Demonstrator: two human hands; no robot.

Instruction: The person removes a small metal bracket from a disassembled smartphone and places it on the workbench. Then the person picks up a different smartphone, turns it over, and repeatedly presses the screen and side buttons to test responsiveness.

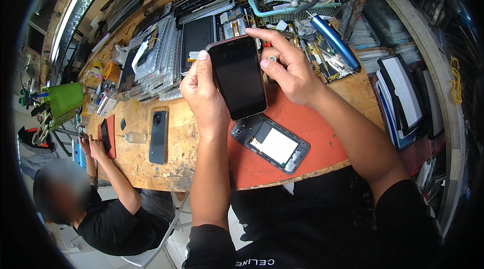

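A black smartphone is held up over the bench, its dark glass front toward me. My left hand grips its left edge, with the thumb lying along the side. At the upper right, my right hand is bent around the phone, index fingertip at the top corner and thumb at the right edge. The phone's back is hidden. Below it, on a red mat, lies an opened phone without its cover, showing a white battery and inner parts.
Left of my forearm lie a dark phone and a small clear bottle. Stacked phone parts in bubble wrap, a teal basket of tools and a blue cylinder fill the back. A co-worker handles another phone at left.
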